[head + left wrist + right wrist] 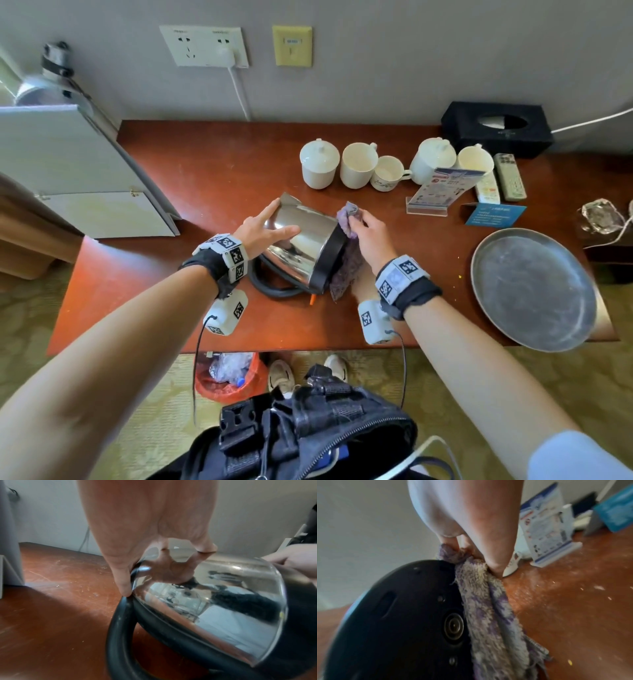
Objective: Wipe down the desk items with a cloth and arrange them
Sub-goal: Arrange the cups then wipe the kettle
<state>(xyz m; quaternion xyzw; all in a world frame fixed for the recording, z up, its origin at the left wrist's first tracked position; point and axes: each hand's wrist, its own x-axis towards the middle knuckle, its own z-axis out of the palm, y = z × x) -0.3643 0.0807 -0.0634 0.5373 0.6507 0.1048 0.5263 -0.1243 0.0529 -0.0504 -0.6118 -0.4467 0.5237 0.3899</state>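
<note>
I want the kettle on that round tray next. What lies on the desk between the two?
Nothing visible. The kettle lies tipped, the right hand holding the cloth at its base; bare desk runs from there to the tray.

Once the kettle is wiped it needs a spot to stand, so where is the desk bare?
Bare wood runs left of the kettle to the white board, behind it up to the wall, and along the desk's front edge. The cups, remotes, cards and metal tray crowd the right.
</note>
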